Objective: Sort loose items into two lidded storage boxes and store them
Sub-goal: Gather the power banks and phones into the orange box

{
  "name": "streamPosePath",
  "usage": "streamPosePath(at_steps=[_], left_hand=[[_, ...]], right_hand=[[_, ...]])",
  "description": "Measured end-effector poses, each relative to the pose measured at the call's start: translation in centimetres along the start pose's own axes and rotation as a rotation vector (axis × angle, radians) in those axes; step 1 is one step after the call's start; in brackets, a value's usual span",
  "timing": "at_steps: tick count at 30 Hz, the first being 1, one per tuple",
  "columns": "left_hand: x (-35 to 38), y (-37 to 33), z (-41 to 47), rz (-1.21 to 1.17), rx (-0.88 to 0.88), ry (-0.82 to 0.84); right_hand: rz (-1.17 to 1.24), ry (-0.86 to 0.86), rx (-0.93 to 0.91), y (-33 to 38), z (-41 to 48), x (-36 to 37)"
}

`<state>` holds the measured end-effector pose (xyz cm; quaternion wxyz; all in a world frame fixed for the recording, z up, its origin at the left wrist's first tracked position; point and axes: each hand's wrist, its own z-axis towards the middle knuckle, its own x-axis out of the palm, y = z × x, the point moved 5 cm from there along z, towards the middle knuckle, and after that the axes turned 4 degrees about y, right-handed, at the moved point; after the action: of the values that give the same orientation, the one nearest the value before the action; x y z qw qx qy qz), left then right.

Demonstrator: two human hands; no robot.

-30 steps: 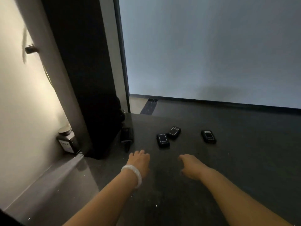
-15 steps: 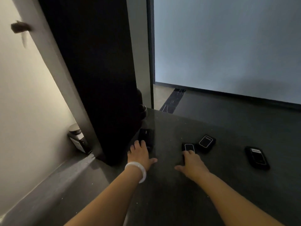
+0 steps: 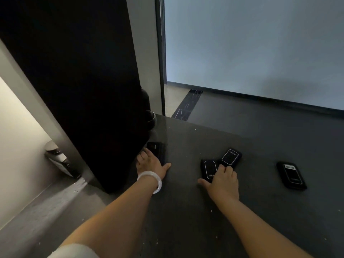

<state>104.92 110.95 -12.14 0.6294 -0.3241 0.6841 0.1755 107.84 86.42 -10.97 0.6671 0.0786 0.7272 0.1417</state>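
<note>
A dark speckled bench (image 3: 186, 211) holds four small black devices, flat and shaped like little phones. The big black panel (image 3: 83, 81) standing at the bench's left edge is the landmark here.

The first device (image 3: 157, 148) lies right at the foot of the black panel, touching or almost touching it. The left hand (image 3: 149, 164) rests flat on the bench at the panel's foot, palm down, fingers spread wide and thumb sticking out to the side. Its fingertips reach the near end of this first device, but the hand is not wrapped around it. A white bangle (image 3: 151, 180) sits on the left wrist.

Farther from the panel lie two more devices close together. The second device (image 3: 209, 169) lies flat with a pale outline on its face. The third device (image 3: 230, 157) sits just beyond it, tilted, with their corners touching or nearly so. The right hand (image 3: 222, 183) lies on top of the near end of the second device, fingers bent down onto it and thumb out on the bench. It presses on the device, not lifting it.

The fourth device (image 3: 291, 175) lies alone, farthest from the panel, well apart from both hands.

Beyond the panel, on the lower floor by the pale wall, stands a small shiny bin (image 3: 57, 159).
</note>
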Motion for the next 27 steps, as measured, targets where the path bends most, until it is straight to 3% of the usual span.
streamPosePath(at_steps=[13, 21, 27], left_hand=[[1.3, -0.5, -3.6, 0.018, 0.07, -0.053], [1.3, -1.1, -8.9, -0.052, 0.235, 0.028], [0.8, -3.0, -15.6, -0.073, 0.381, 0.051]], right_hand=[[0.099, -0.026, 0.03, -0.3, -0.4, 1.2], [0.183, 0.057, 0.11, -3.5, -5.3, 0.3], [0.201, -0.047, 0.191, -8.0, -11.0, -3.7]])
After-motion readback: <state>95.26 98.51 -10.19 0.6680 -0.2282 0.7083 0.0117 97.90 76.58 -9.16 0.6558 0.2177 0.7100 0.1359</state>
